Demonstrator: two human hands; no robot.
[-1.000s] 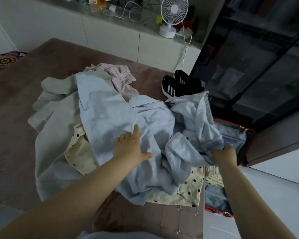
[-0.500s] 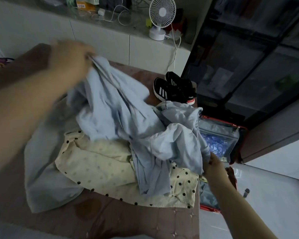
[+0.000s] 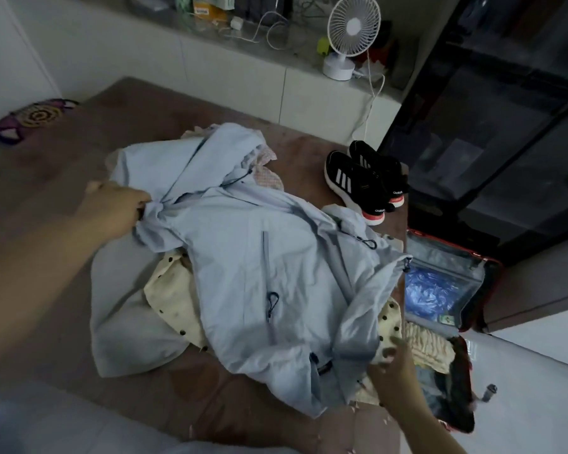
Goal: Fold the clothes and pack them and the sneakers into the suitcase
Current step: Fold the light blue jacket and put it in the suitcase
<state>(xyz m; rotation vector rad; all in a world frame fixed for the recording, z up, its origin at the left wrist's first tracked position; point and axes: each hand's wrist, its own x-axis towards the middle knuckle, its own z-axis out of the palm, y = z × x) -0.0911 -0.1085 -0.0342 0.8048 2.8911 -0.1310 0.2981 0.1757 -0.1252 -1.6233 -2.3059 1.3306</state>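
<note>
While the light blue jacket [image 3: 259,257] lies spread front-up across the brown bed [image 3: 210,398], both hands hold it at opposite ends, apparently to draw it flat for folding.

Right hand [image 3: 391,362], nearest the viewer: its fingers curl round the jacket's lower hem at the bed's right edge, slightly blurred.

Left hand [image 3: 115,204], farther off to the left: its fingers are clamped on a bunched wad of cloth near a shoulder or sleeve, and creases radiate from the pinch.

Under the jacket, a cream polka-dot garment [image 3: 171,290] and a pale grey garment [image 3: 125,322] lie unfolded.

The suitcase [image 3: 453,246] lies open on the floor just beside the bed, probably so that folded items can drop straight in. Some clothes sit in its near half and a blue plastic bag [image 3: 430,290] in its far half.

The sneakers [image 3: 364,181] stand paired at the bed's far right corner, not yet packed. A white fan [image 3: 351,34] stands on the ledge beyond.
</note>
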